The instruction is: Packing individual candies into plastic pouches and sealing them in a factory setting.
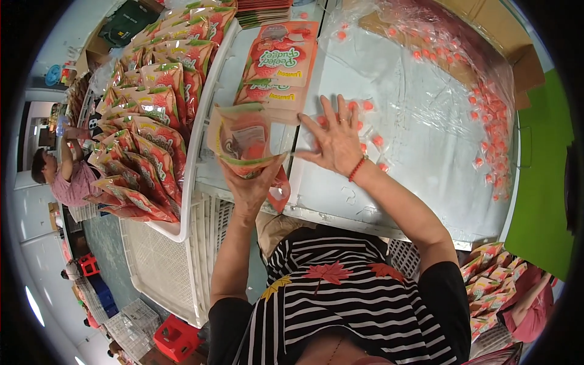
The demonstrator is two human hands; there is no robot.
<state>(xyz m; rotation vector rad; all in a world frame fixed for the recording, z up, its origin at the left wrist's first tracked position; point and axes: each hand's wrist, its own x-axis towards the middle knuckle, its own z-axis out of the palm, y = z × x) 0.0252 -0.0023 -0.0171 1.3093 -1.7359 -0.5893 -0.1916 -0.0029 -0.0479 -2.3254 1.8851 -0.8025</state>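
My left hand [244,190] grips the lower part of a stand-up candy pouch [242,131], whose mouth gapes upward. Something reddish shows inside the pouch, too unclear to name. A red piece with a clear window [280,190] shows beside that hand; I cannot tell whether it belongs to the same pouch. Fingers spread, my right hand [339,143] reaches over several small wrapped red candies [377,141] on the white table [389,201]. It wears a ring and a red bead bracelet [357,169]. Flat printed pouches [283,61] lie just beyond the held one.
A white tray [193,176] packed with filled pouches [161,100] stands at the left, above stacked crates [159,267]. Clear plastic sheeting with many red candies [496,146] lines the right side by a cardboard box [528,73]. People in pink work at left and lower right.
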